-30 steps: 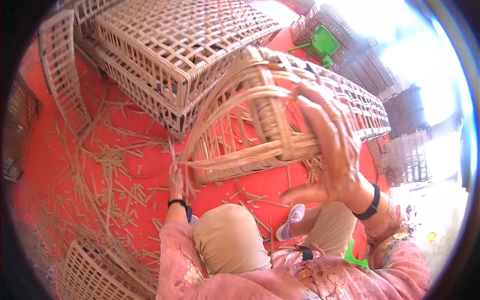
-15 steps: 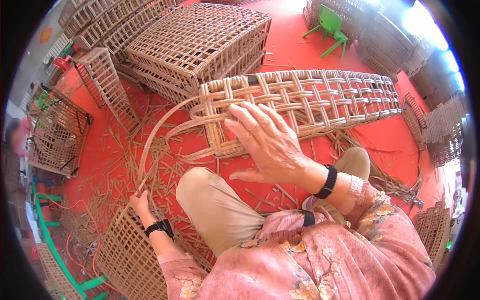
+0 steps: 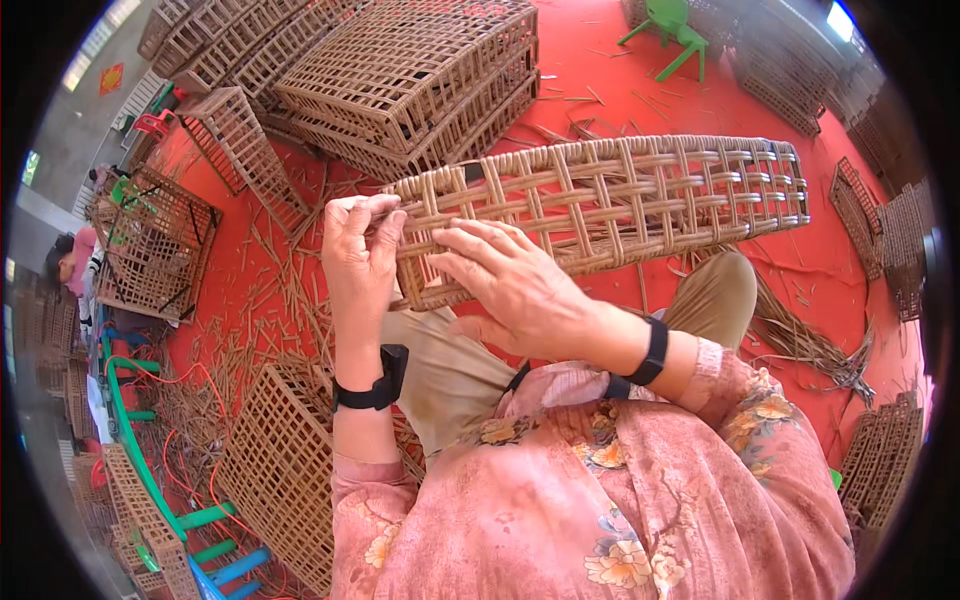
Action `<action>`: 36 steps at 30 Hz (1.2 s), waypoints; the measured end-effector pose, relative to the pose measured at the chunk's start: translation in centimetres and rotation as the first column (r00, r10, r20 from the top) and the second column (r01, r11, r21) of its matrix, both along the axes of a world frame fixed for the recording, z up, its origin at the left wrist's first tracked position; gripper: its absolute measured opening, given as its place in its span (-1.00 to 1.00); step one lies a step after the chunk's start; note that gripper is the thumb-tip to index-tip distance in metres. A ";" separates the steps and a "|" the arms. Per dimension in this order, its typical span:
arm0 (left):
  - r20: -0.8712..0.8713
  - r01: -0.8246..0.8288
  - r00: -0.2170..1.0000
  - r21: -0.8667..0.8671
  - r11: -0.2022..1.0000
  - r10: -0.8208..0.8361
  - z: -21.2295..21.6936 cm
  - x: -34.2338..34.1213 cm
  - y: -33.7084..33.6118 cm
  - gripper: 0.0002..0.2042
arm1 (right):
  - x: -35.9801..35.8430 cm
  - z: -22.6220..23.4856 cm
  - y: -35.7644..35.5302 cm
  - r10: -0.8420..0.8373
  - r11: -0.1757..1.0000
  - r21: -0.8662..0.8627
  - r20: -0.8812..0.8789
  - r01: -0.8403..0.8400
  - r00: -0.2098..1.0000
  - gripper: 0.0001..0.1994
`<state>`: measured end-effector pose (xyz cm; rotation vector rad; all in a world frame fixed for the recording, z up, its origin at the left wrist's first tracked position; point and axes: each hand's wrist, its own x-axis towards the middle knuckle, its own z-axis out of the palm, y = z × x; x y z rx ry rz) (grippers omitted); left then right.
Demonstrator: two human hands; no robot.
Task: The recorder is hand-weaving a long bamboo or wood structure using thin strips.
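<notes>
Covering the red floor [image 3: 820, 260], cane scraps [image 3: 270, 300] surround stacked woven cages [image 3: 420, 80].

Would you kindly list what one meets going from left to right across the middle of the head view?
Open brown wicker cage → left hand → right hand → long woven rattan basket → flat wicker panels at the right edge.

L hand [image 3: 358, 250] & R hand [image 3: 510, 285] pinching, prob.
</notes>
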<state>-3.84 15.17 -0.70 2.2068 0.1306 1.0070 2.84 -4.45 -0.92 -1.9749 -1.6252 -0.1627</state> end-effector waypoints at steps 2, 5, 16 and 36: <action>-0.089 -0.017 0.996 -0.063 0.998 0.012 0.0 -0.5 -0.1 -0.88 | 0.5 1.5 -0.8 0.035 0.989 0.148 -0.202 -0.005 0.979 -0.59; -0.086 0.023 0.996 -0.056 0.998 -0.028 -0.5 -2.1 -0.4 -0.90 | 2.3 2.9 -0.5 -0.113 0.967 0.239 0.104 0.085 0.988 -0.70; -0.128 -0.040 0.992 -0.249 0.968 0.008 -2.4 -5.0 -1.7 -0.87 | 2.3 1.9 1.6 -0.040 0.985 -0.163 0.093 0.054 0.995 -0.79; 0.055 0.125 0.992 -0.539 0.833 -0.113 -3.9 -3.4 0.1 -0.81 | 5.1 3.2 2.7 0.190 0.968 -0.204 0.200 -0.149 0.961 -0.86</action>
